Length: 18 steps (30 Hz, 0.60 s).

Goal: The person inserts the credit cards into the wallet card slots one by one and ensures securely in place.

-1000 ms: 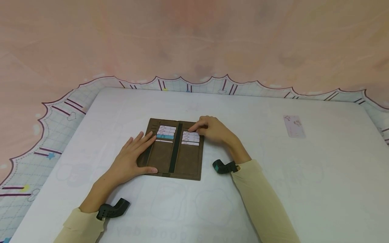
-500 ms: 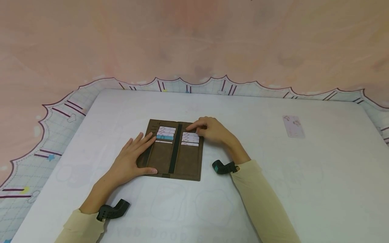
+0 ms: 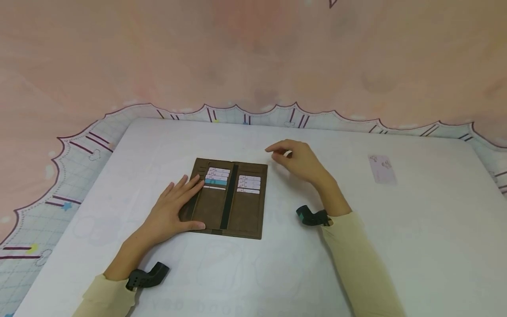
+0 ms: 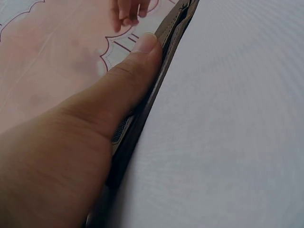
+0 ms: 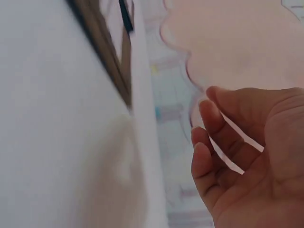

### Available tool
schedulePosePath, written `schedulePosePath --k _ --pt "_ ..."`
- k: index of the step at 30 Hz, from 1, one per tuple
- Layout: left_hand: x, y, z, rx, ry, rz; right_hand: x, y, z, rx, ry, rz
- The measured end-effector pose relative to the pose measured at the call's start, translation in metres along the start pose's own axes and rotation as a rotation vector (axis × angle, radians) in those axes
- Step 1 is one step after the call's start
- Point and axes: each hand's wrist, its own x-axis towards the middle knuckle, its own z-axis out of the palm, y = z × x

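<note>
A brown wallet [image 3: 247, 215] lies spread flat on the white table, with a dark strap down its middle. Its left side holds several pale cards and a blue card [image 3: 215, 181]; the right side holds several pale patterned cards [image 3: 248, 184]. My left hand [image 3: 168, 214] rests on the wallet's left part, fingers spread and thumb along the near edge, which the left wrist view shows close up. My right hand [image 3: 299, 160] is in the air just right of the wallet's far right corner, fingers loosely bent, nothing between them in the right wrist view.
One loose pale pink card [image 3: 382, 169] lies on the white table [image 3: 336, 273] far to the right. A scalloped, patterned cloth border [image 3: 273, 116] runs along the table's far and left edges. Black wrist cameras [image 3: 148, 276] sit on both wrists.
My right hand has left the cards in the wallet's right side and moved up and to the right, off the wallet. The left hand stays in place.
</note>
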Motion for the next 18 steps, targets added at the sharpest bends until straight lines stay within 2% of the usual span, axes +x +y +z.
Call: schedulePosePath --k 6,13,18 --pt "-0.002 -0.001 0.000 0.017 -0.007 -0.009 -0.024 0.020 -0.049 -0.034 0.062 0.046" --pt "-0.002 0.000 0.000 0.021 0.000 -0.009 -0.056 0.048 -0.092 -0.074 0.131 0.089" --pt "-0.001 0.000 0.002 0.021 0.001 -0.010 -0.080 0.062 -0.119 -0.122 0.158 0.179"
